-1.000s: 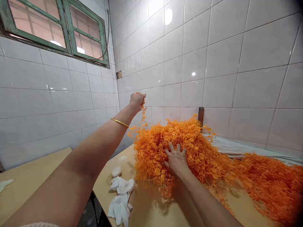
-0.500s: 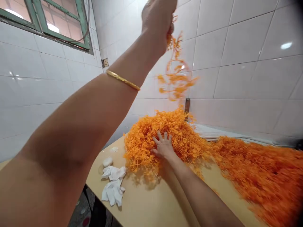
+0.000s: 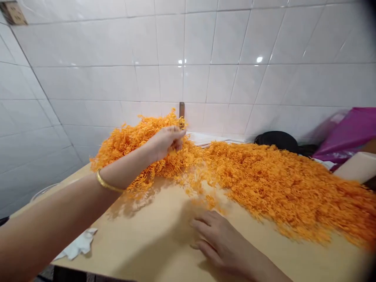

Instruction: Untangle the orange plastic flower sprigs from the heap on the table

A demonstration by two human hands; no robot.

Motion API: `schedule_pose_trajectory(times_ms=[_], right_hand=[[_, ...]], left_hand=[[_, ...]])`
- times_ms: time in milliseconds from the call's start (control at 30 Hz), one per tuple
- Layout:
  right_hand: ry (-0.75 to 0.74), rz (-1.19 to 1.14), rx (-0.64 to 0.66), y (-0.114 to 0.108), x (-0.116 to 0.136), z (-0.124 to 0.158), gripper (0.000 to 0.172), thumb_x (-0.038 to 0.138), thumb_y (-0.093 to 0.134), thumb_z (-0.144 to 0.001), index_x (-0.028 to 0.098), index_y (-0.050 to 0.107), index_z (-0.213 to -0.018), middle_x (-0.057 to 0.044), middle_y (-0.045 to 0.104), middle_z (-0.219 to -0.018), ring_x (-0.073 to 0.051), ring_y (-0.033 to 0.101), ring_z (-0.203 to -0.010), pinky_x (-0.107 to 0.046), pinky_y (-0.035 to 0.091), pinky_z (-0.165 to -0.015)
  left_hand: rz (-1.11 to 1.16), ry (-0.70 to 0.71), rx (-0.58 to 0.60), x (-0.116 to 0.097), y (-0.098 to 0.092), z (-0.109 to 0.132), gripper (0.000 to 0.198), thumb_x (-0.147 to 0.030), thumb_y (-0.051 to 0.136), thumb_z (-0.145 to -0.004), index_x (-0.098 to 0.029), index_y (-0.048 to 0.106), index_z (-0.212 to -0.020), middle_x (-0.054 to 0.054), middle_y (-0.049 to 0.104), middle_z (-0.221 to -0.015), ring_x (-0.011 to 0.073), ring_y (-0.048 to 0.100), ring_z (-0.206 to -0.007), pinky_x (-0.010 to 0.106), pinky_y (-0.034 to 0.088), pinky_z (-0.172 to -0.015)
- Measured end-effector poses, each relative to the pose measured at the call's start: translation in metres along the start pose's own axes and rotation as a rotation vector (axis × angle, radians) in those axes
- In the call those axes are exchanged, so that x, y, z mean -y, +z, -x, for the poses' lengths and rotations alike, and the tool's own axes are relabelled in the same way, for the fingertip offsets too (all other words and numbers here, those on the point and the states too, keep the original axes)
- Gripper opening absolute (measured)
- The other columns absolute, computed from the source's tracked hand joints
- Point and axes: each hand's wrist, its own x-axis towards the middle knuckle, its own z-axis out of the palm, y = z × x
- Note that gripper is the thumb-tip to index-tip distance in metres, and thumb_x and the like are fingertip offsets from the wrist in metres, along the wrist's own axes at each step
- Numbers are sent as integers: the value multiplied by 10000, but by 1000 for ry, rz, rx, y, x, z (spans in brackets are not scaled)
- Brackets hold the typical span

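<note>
The left hand (image 3: pixel 167 141) clenched orange sprigs (image 3: pixel 178 157) in its grip above the counter (image 3: pixel 141 231); the right hand's (image 3: pixel 216 239) grip was half-curled, contents unclear.

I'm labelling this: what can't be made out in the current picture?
Head view:
What the left hand holds, if anything: hidden by its curled fingers.
Crumpled white cloth: partly covered by the bare left forearm.
Shiny purple plastic-looking sheet: cut off by the right edge.
Loose feathery orange strands: blurred.

Apparently a workroom, glossy tiled walls (image 3: pixel 111 47), wall socket (image 3: pixel 17 14), tan table (image 3: pixel 141 231) heaped with orange sprigs (image 3: pixel 279 184)
</note>
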Motion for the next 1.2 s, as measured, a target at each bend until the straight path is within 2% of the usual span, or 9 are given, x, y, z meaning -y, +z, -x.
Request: schedule_pose_trajectory(times_ms=[200,300,400,500,600,700,833,967,1200], right_hand=[[229,-203,-106,18,-21,56,200,257,367,-840,223,520,-963,-40,568,-816,-156,530,-769,-271,420,-663],[331,-248,-221,27,-30,65,204,286,365,-844,217,530,-940,-39,569,-808,-154,541,-753,-269,431,-656],[427,-258,-403,29,-35,59,213,316,386,-833,216,530,-954,-43,560,-846,-159,549,-772,-272,447,-666],[467,-197,-575,26,-42,40,257,348,398,-820,210,527,-994,-75,535,-987,-195,522,-909,-327,432,-768],[411,-145,-589,25,-46,17,361,388,424,-799,211,475,-1109,-99,471,-1149,-236,418,-1078,-414,349,-888],[323,-176,-485,28,-38,-2,533,427,511,-733,216,395,-1209,-101,476,-1157,-244,406,-1078,-425,331,-895],[338,-287,-374,31,-25,-9,250,361,438,-783,204,580,-916,-54,583,-812,-198,511,-814,-335,397,-732],[524,-436,-515,25,-46,11,245,368,413,-796,188,520,-671,-4,519,-628,-144,478,-612,-252,366,-568],[716,-432,-668,22,-76,65,264,428,478,-754,184,511,-662,7,502,-616,-128,460,-575,-232,355,-519]], left_hand=[[-540,-7,462,57,6,85,256,-396,498,-737,-168,603,-788,45,571,-831,154,526,-790,279,395,-727],[-517,-59,510,69,10,122,314,-404,537,-710,-226,601,-961,68,528,-1080,219,464,-1014,320,351,-842],[-181,-225,392,89,9,139,389,-400,449,-775,-235,487,-1126,79,554,-1048,196,516,-957,327,380,-814],[97,-327,125,109,7,142,393,-394,401,-803,-187,433,-1135,68,601,-865,167,565,-807,325,402,-767],[113,-344,-10,118,5,140,321,-373,466,-770,-158,479,-1008,40,597,-750,142,554,-719,296,400,-726],[-56,-318,13,113,5,140,223,-345,497,-741,-144,517,-835,20,566,-688,124,523,-662,258,389,-657],[-530,-182,96,110,4,145,156,-283,482,-724,-146,504,-652,13,522,-624,115,464,-601,235,337,-573],[-961,-91,169,121,-3,146,130,-210,443,-710,-157,477,-596,15,497,-590,113,417,-551,237,269,-528],[-1104,-61,195,139,-10,126,197,-265,382,-756,-162,472,-614,29,502,-619,131,437,-579,243,270,-536]])
